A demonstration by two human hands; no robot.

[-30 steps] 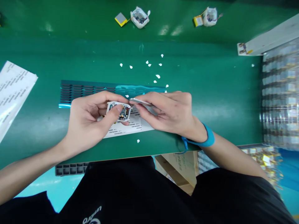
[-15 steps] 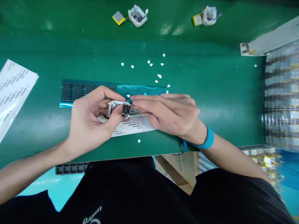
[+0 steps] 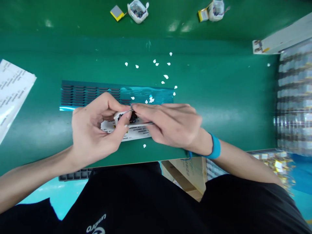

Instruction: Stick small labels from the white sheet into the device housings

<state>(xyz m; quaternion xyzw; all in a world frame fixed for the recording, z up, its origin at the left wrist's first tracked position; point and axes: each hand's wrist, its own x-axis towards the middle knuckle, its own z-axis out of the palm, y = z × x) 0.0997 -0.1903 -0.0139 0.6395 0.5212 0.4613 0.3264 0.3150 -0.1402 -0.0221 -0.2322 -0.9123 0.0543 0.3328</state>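
The tweezers point(image 3: 143, 123), gripped narrowly by the fingers of the right hand point(image 3: 170, 125), had swung onto the white casing point(image 3: 120, 116), pinched steady for them by the fingers of the left hand point(image 3: 95, 126) above a printed sheet point(image 3: 131, 136) near the middle of the worktop point(image 3: 219, 97).

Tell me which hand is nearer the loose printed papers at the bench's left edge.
Left hand, which lies to the right of the printed papers. The right hand is farther off, beyond the left hand.

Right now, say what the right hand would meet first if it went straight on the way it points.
First comes the small open white-cased electronic module held in the left hand. The right hand, pinching a slim metal tool, points straight at it; its fingertips seem already at the module, though depth is unclear.
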